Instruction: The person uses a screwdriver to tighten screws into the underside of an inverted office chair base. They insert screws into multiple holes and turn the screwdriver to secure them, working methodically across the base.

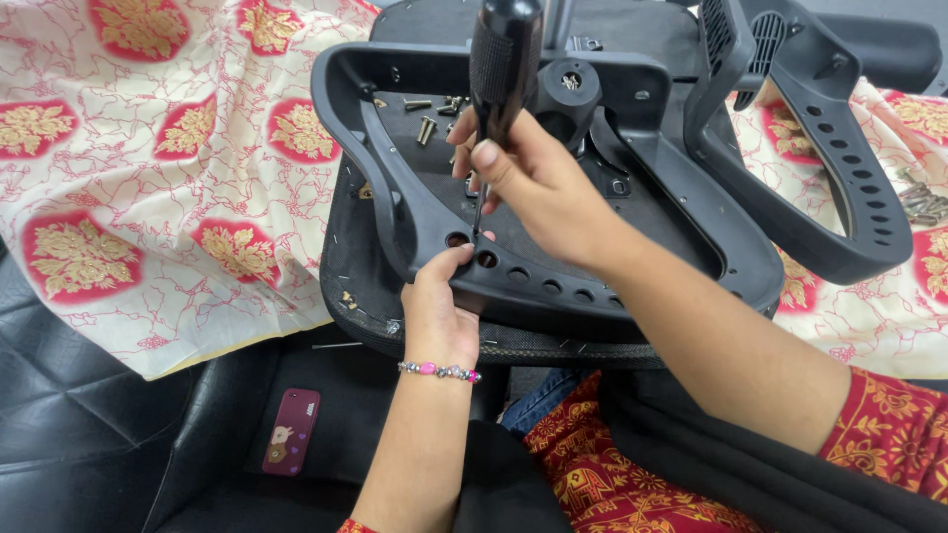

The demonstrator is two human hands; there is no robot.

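We see the right hand closed around a black-handled screwdriver, tip down at a hole in the black plastic armrest bracket. The left hand pinches the bracket's lower edge on the upturned office-chair seat. The bracket looks stiff and light; grip its rail. Loose bolts lie beyond. No labels visible.

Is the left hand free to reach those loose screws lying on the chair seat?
Probably not right away. The left hand is pinching at a hole in the black armrest, and the right hand with its screwdriver stands between it and the screws.
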